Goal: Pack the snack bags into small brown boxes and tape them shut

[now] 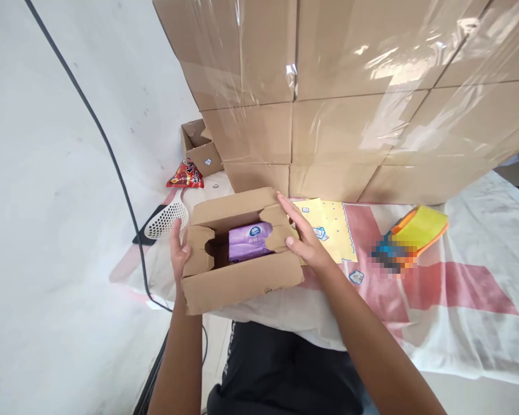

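Between my two hands is a small open cardboard box [242,282], its flaps spread outward. Inside it lies a purple tissue pack [248,242] with a dark blue logo, on the box's right side. My left hand [180,251] grips the box's left end, thumb against the short flap. On the right end, my right hand [305,236] holds the box with thumb on the near side and fingers toward the far corner. The box is tilted slightly, its opening facing me. Its underside is hidden.
Stacked, plastic-wrapped cartons [251,135] rise behind. Left of the box lie a white slotted spoon [166,219], a red snack packet [185,176] and another cardboard box [205,158]. Yellow paper [335,225] and a yellow-orange packet [419,227] lie rightward. A black cable [108,144] hangs along the wall.
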{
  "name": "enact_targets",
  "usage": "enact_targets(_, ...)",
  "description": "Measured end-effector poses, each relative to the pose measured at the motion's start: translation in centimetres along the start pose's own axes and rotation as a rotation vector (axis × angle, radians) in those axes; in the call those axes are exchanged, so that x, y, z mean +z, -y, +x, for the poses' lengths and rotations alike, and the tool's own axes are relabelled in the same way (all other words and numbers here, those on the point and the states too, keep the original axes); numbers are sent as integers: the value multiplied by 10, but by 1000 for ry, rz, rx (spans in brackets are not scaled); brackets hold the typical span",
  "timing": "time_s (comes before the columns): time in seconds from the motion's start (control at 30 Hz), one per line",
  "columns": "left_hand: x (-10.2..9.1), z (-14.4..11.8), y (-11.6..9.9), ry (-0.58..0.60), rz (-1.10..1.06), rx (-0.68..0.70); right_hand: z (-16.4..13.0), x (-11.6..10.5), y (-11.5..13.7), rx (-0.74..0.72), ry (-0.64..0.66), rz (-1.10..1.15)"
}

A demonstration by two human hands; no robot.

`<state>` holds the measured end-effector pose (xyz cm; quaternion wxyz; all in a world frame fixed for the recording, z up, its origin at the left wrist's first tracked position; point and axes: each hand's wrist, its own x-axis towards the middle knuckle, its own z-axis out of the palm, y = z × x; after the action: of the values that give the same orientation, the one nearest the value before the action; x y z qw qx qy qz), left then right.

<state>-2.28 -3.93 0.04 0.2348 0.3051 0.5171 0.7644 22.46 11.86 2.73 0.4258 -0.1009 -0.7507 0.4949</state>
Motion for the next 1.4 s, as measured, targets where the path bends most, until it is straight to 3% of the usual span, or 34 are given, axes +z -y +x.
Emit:
enact_targets(0.1, -7, 5, -2, 42, 57, -34, -4, 4, 7, 77, -40, 54)
enact_targets(0.23, -6, 7, -12, 89, 145, 129, -7, 12, 10, 200, -76, 200)
enact_targets(0.37, -4, 6, -21, 110, 240, 230, -5, 15, 5, 124, -97, 189)
enact_targets(0.6, -14, 12, -40, 261, 513, 315, -3, 10, 6, 101, -87, 62)
enact_targets(0.8, -30, -15, -71, 591, 865, 492, -2, 9, 11, 91, -80, 16)
enact_targets(0.9, -33, -35, -73, 645, 958, 576, -2, 10, 10, 79, -89, 37)
enact_targets(1.0, -27, -46, -68, 529, 856, 617, -2, 10, 7, 79, -92, 75)
enact_targets(1.07, -16, -48, -64, 328, 709, 593, -3, 10, 6, 98, -105, 97)
enact_targets(1.17, 4, -42, -60, 26, 630, 381, -4, 10, 6, 111, -126, 138)
enact_targets(1.3, 22, -31, -58, -27, 518, 47, -4, 10, 8, 83, -101, 169)
enact_targets(1.4, 25, -28, -54, -61, 405, -63, -3, 10, 9, 125, -98, 204)
